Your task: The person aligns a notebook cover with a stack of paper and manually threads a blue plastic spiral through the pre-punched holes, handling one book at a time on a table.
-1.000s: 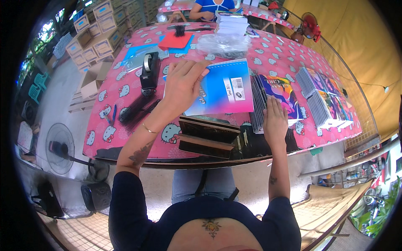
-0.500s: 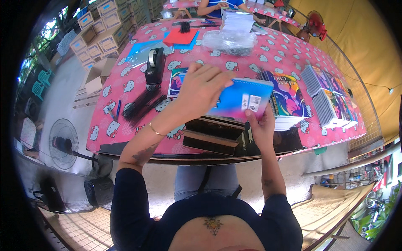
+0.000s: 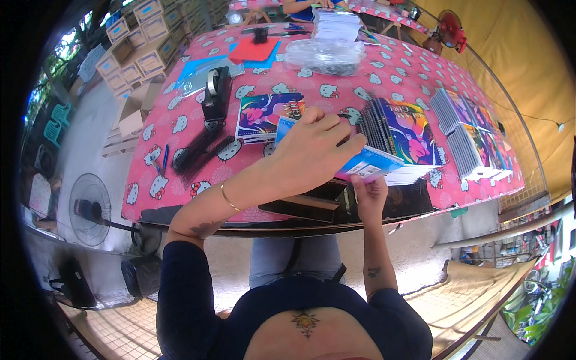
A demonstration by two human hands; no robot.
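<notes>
A notebook with a blue and pink back cover and a white barcode label (image 3: 373, 163) is held tilted over the table's near edge. My right hand (image 3: 369, 195) grips its lower edge, thumb on the cover. Reaching across from the left, my left hand (image 3: 318, 147) has its fingers curled over the notebook's upper edge; its thumb is hidden, and the hand covers much of the cover. Beneath the notebook is a dark wooden jig (image 3: 306, 207), partly hidden. Just behind my left hand lies a small stack of notebooks with colourful covers (image 3: 264, 114).
A taller notebook stack with black spiral bindings (image 3: 408, 135) stands to the right, more stacks (image 3: 471, 156) beyond. Left are black binding coils (image 3: 201, 153), a tape dispenser (image 3: 216, 96) and pens (image 3: 163, 161). Clear plastic sleeves (image 3: 324, 57) lie farther back; a person (image 3: 300, 7) sits opposite.
My left hand has moved right along the notebook's upper edge. The notebook has tilted and shifted slightly right, showing more of the small stack behind it.
</notes>
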